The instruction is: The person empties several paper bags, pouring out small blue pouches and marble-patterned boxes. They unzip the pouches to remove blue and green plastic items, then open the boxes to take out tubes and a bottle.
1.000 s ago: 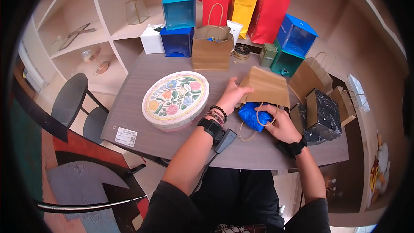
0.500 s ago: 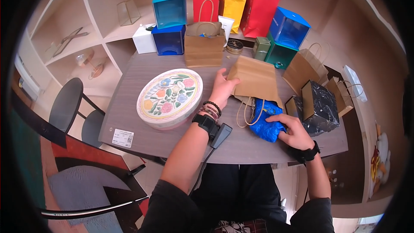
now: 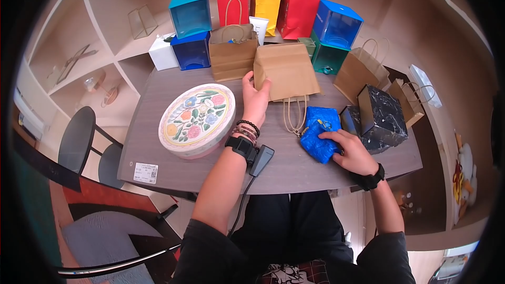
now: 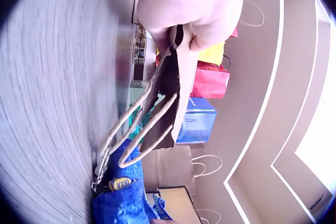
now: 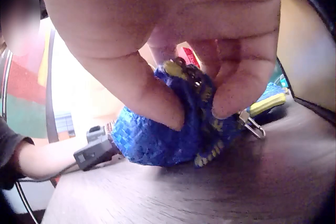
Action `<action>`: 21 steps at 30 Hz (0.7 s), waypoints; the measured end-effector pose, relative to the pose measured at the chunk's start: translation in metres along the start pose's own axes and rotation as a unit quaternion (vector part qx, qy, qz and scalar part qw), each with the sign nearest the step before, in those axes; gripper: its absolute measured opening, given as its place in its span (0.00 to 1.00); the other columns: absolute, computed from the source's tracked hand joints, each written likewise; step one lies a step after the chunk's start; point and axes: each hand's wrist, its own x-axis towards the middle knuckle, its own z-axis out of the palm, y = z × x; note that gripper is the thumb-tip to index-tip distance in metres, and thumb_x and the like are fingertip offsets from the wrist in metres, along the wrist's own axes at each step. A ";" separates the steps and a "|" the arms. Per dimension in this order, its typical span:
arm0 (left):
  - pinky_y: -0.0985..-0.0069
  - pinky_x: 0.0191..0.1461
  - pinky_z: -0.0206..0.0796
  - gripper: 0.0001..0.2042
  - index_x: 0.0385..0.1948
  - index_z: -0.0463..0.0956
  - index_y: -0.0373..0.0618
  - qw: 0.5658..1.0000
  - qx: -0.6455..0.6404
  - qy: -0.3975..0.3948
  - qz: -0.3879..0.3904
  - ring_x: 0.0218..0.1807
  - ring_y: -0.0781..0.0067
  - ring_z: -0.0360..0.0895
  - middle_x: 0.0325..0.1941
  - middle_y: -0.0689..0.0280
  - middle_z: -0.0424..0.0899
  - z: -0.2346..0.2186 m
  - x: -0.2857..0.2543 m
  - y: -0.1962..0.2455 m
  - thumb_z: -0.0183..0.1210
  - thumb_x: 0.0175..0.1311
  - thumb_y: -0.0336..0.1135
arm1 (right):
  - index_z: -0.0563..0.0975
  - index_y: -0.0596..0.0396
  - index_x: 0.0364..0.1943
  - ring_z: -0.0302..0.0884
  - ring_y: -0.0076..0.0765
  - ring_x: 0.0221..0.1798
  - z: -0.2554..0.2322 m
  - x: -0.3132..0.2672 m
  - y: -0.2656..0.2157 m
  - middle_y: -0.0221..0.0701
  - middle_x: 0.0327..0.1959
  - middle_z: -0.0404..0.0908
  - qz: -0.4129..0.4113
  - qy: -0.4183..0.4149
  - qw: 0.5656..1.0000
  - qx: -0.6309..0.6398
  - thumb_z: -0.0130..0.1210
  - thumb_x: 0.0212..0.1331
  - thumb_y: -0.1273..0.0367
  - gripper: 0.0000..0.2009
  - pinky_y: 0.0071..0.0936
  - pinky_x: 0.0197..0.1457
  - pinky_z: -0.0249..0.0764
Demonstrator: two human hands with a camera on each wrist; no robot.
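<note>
In the head view my left hand (image 3: 256, 97) grips the side of a brown paper bag (image 3: 288, 71), tipped so its two twisted handles hang toward me. The left wrist view looks at the bag's open mouth (image 4: 169, 79), with thumb and fingers pinching its edge. My right hand (image 3: 355, 152) pinches a crinkled blue pouch (image 3: 320, 150) on the table, just in front of the bag. Close up, thumb and fingertip squeeze the pouch's fabric (image 5: 152, 137) beside a yellowish trim, and a small metal clip (image 5: 254, 125) hangs from it.
An oval floral box (image 3: 197, 118) sits left of my left hand. Black marbled boxes (image 3: 386, 115) and another brown bag (image 3: 360, 71) stand to the right. Behind are a further brown bag (image 3: 231, 58), blue boxes (image 3: 192, 50), and red bags (image 3: 300, 5). A cabled device (image 3: 261, 160) is by my left wrist.
The blue pouch has come out of the brown bag toward me in my right hand. My left hand has moved the bag away and to the left.
</note>
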 end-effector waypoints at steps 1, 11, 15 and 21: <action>0.75 0.55 0.62 0.27 0.57 0.50 0.35 1.000 0.006 -0.004 0.001 0.53 0.70 0.68 0.52 0.55 0.69 -0.001 0.001 -0.003 0.55 0.60 0.31 | 0.73 0.52 0.47 0.73 0.44 0.43 0.001 0.000 0.000 0.39 0.40 0.72 0.005 -0.002 1.000 -0.019 0.51 0.36 0.82 0.26 0.30 0.44 0.69; 0.75 0.55 0.60 0.27 0.57 0.51 0.35 1.000 0.004 -0.004 -0.019 0.52 0.69 0.67 0.52 0.55 0.67 -0.005 0.007 -0.017 0.54 0.60 0.32 | 0.71 0.57 0.44 0.71 0.41 0.38 -0.032 0.017 -0.005 0.38 0.41 0.69 0.011 0.066 0.997 -0.044 0.55 0.46 0.75 0.17 0.30 0.40 0.70; 0.75 0.53 0.62 0.26 0.57 0.51 0.36 0.999 -0.037 0.017 -0.027 0.51 0.69 0.68 0.52 0.55 0.68 -0.004 0.006 -0.011 0.54 0.60 0.32 | 0.68 0.57 0.50 0.72 0.45 0.44 -0.028 0.043 0.008 0.41 0.43 0.68 0.065 0.089 0.992 -0.060 0.55 0.48 0.74 0.21 0.34 0.46 0.70; 0.69 0.52 0.64 0.22 0.55 0.56 0.41 0.990 -0.110 0.011 -0.083 0.51 0.70 0.70 0.51 0.60 0.70 0.004 -0.003 0.007 0.53 0.62 0.34 | 0.56 0.55 0.59 0.66 0.57 0.53 -0.012 0.072 0.010 0.48 0.52 0.62 0.063 0.150 0.981 -0.102 0.58 0.46 0.73 0.33 0.38 0.54 0.67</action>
